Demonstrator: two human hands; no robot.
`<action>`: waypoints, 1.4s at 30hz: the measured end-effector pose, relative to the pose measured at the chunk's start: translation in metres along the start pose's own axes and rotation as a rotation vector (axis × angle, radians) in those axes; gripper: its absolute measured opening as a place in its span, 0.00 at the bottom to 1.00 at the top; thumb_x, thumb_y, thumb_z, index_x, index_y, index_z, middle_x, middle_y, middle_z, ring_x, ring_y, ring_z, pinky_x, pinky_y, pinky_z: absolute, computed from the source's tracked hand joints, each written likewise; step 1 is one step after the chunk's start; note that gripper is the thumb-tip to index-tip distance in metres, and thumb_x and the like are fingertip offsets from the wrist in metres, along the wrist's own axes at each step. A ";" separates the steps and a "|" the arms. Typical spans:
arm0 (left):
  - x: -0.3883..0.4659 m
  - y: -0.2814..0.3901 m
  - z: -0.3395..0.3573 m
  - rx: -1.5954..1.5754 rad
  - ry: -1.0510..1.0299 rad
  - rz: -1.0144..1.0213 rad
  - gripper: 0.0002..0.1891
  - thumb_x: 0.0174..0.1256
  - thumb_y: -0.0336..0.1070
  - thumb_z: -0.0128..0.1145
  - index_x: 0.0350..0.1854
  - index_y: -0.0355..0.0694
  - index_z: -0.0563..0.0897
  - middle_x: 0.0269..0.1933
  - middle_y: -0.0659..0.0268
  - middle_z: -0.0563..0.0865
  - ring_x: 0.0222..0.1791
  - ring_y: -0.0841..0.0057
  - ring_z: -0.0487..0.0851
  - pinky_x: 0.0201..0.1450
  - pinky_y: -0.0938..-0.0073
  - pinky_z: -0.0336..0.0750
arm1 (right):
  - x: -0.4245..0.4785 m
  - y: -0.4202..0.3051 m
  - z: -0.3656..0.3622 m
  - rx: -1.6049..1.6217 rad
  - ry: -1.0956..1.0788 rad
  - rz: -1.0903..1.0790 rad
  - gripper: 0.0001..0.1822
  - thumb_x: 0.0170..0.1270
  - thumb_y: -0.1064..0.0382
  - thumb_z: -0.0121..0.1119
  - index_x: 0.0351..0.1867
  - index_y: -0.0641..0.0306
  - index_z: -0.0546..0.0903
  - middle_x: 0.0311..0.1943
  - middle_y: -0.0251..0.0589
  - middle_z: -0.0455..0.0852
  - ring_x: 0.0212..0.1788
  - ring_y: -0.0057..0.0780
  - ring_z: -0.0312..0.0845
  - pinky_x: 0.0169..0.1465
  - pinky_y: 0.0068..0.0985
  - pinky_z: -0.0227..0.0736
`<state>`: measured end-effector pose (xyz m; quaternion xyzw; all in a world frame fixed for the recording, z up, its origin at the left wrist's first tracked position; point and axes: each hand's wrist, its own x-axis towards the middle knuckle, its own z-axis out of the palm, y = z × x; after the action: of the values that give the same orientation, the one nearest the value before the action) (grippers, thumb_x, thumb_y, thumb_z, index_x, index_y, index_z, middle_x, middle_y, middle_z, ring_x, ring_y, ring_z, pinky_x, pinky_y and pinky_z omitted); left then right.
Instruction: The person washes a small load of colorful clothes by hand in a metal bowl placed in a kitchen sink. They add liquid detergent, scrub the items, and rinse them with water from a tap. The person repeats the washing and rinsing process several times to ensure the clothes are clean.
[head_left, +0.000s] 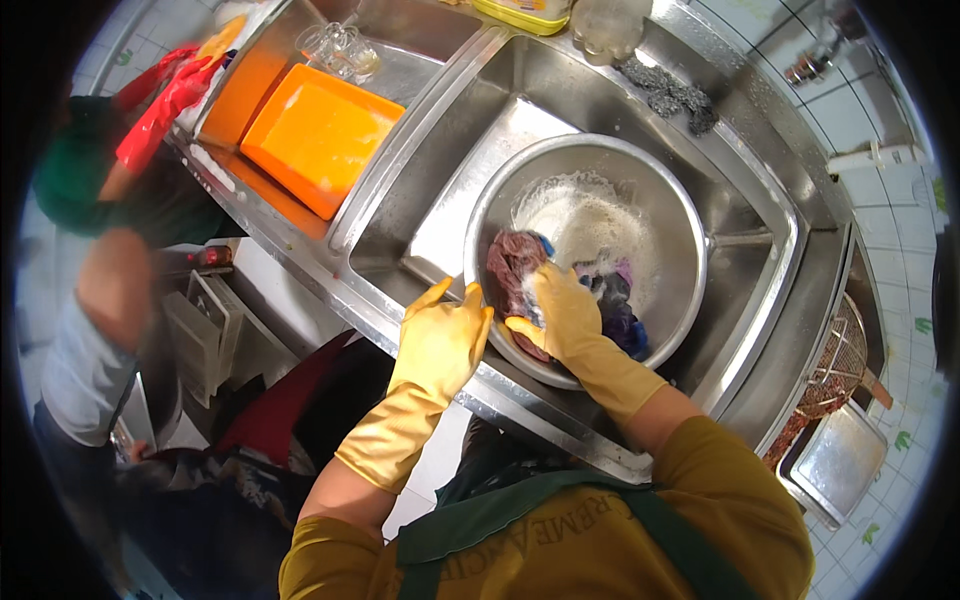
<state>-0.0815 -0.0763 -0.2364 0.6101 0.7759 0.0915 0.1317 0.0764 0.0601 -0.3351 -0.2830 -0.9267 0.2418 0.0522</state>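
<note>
Inside the right-hand sink basin stands a large round stainless steel bowl (682, 202) with sudsy, cloudy water. My right hand (564, 311), in a yellow rubber glove, is in the bowl and presses on a wet brownish-pink cloth (514, 262) streaked with foam; its fingertips are partly hidden. Just right of it lies a dark blue and purple cloth (619, 307). My left hand (444, 330), also in a yellow rubber glove, is at the bowl's near left rim over the sink edge, fingers apart, with nothing held.
An orange plastic tub (322, 135) and drinking glasses (341, 52) occupy the left basin. Beyond it are a co-worker's red-gloved hands (169, 101) with a yellow sponge or cloth; another person is at lower left. A dark scouring pad (667, 94) lies behind the bowl, and a wire strainer (840, 352) at right.
</note>
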 end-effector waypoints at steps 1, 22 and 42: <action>0.001 -0.001 -0.001 -0.005 0.002 0.000 0.17 0.76 0.37 0.61 0.56 0.27 0.86 0.20 0.56 0.84 0.26 0.58 0.87 0.68 0.59 0.80 | 0.009 -0.009 -0.013 -0.186 -0.238 0.141 0.34 0.49 0.37 0.80 0.50 0.59 0.91 0.38 0.54 0.88 0.50 0.52 0.86 0.56 0.46 0.81; -0.055 -0.022 -0.025 -0.075 0.088 0.035 0.14 0.77 0.39 0.58 0.49 0.30 0.82 0.15 0.65 0.78 0.21 0.60 0.85 0.66 0.63 0.81 | 0.024 0.016 -0.006 0.463 -0.276 0.210 0.33 0.64 0.47 0.78 0.65 0.63 0.83 0.49 0.44 0.91 0.48 0.37 0.87 0.53 0.32 0.79; -0.027 -0.022 0.012 -0.478 -0.011 -0.417 0.15 0.77 0.37 0.59 0.54 0.30 0.84 0.24 0.56 0.87 0.28 0.58 0.88 0.57 0.61 0.85 | 0.032 0.115 -0.035 0.643 -0.120 0.607 0.25 0.66 0.58 0.75 0.61 0.65 0.85 0.44 0.39 0.91 0.46 0.26 0.85 0.49 0.28 0.80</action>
<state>-0.0925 -0.1081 -0.2519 0.3900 0.8402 0.2390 0.2913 0.1151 0.1761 -0.3608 -0.4972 -0.6807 0.5378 0.0106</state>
